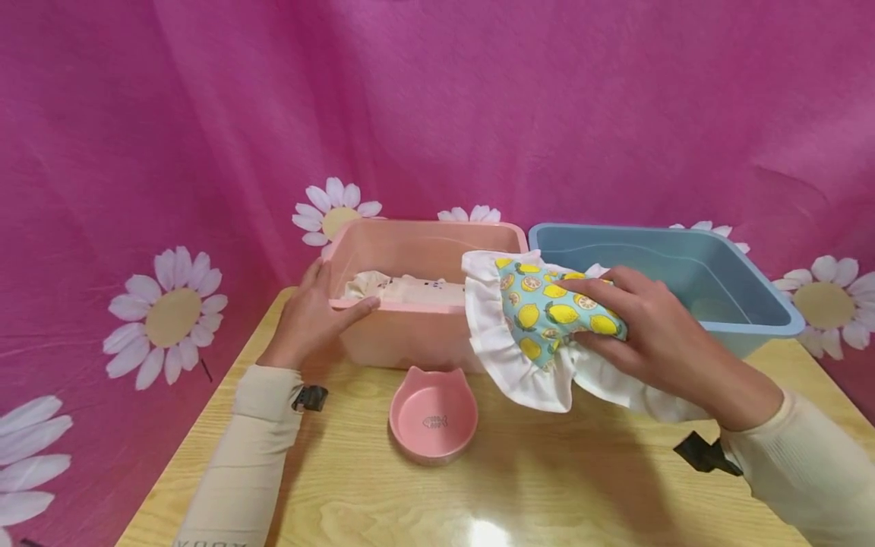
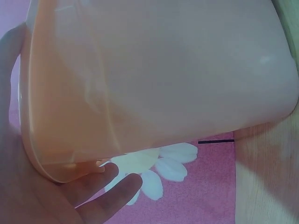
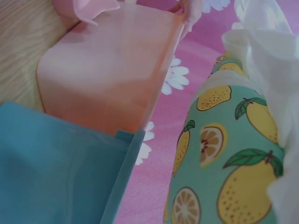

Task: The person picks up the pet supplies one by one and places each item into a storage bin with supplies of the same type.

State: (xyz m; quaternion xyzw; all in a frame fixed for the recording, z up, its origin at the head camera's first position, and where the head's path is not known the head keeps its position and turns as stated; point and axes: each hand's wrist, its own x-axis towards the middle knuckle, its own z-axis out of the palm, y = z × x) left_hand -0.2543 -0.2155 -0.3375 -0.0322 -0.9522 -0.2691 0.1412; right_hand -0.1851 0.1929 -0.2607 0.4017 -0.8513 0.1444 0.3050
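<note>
A lemon-print cloth (image 1: 529, 315) with a white ruffled edge hangs bunched from my right hand (image 1: 663, 342), which grips it above the table, in front of where the two bins meet. In the right wrist view the same cloth (image 3: 233, 154) fills the right side, hiding the fingers. My left hand (image 1: 307, 319) holds the near left corner of a pink bin (image 1: 403, 334), thumb over its front rim. The left wrist view shows fingers (image 2: 110, 198) hooked under the rim of that bin (image 2: 177, 79). Inside the pink bin lies a cream cloth (image 1: 417, 290) with small dark marks.
A blue bin (image 1: 683, 258) stands right beside the pink one. In front of the pink bin sits a pink cat-eared bowl (image 1: 434, 403) with a fishbone drawing. Everything rests on a wooden table (image 1: 383, 509), with a magenta daisy-print cloth (image 1: 437, 114) behind.
</note>
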